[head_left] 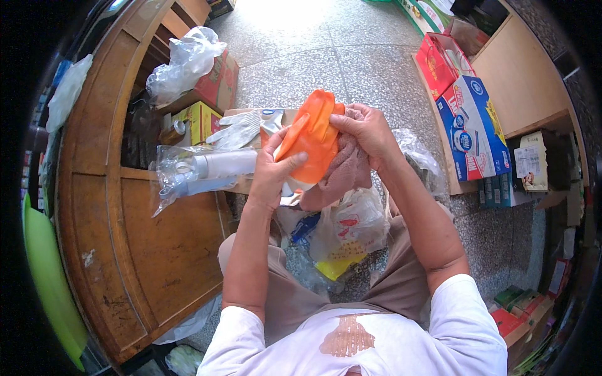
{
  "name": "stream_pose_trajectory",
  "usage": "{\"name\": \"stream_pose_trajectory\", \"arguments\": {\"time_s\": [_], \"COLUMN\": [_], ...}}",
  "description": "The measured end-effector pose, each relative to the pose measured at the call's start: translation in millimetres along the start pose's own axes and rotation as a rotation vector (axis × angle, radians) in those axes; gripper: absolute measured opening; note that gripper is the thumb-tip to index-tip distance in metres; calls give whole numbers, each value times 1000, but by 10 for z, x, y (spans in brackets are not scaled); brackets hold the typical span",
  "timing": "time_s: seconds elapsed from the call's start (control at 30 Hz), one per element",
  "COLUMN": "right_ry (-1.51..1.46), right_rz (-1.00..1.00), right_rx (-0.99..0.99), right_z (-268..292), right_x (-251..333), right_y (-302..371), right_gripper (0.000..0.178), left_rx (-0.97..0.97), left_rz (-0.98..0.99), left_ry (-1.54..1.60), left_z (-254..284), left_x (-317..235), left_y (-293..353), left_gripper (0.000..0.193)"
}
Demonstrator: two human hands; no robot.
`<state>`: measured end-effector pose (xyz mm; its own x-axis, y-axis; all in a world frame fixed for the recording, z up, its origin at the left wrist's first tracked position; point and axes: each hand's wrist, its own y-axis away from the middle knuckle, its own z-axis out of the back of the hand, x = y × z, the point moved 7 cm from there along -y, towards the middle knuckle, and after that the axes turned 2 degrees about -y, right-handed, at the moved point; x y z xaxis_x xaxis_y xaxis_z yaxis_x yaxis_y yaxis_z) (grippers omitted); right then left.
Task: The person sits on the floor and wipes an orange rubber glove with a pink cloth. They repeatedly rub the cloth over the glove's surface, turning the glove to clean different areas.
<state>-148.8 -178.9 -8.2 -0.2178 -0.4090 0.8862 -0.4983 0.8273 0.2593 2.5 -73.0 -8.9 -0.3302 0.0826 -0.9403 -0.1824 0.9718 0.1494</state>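
An orange rubber glove [316, 141] is stretched up between my two hands, its fingers pointing upward. My left hand [274, 172] is closed on its left lower edge, thumb pressed on the front. With the thumb on the glove's right side, my right hand [370, 135] also grips a brownish-pink cloth [346, 166], which hangs behind and below the glove. Left of the glove, white knitted work gloves [236, 130] lie on a low wooden surface. A white cylindrical bottle [222, 164] in clear plastic wrapping sits nearer to my left wrist.
Between my knees are a printed white plastic bag [352, 222] and a yellow packet [340, 268]. A wooden cabinet [163, 250] stands at the left, beside a yellow box [199, 122] and a bag-topped red carton [219, 81]. Blue-and-red cartons [473, 128] line the right.
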Motion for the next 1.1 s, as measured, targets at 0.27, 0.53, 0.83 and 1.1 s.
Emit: {"name": "stream_pose_trajectory", "arguments": {"time_s": [0.27, 0.53, 0.83, 1.1], "right_ry": [277, 241, 88, 402], "right_rz": [26, 1, -44, 458], "right_rx": [16, 108, 82, -141], "right_z": [-110, -192, -180, -148], "right_x": [139, -76, -149, 190], "right_y": [115, 75, 49, 136], "right_gripper": [32, 29, 26, 19], "left_rx": [127, -53, -39, -121], "left_rz": [39, -41, -36, 25], "left_ry": [-296, -95, 143, 27], "left_z": [53, 30, -28, 127], "left_x": [-79, 67, 62, 142], "left_y": [-18, -58, -24, -41], "left_gripper": [83, 61, 46, 34]}}
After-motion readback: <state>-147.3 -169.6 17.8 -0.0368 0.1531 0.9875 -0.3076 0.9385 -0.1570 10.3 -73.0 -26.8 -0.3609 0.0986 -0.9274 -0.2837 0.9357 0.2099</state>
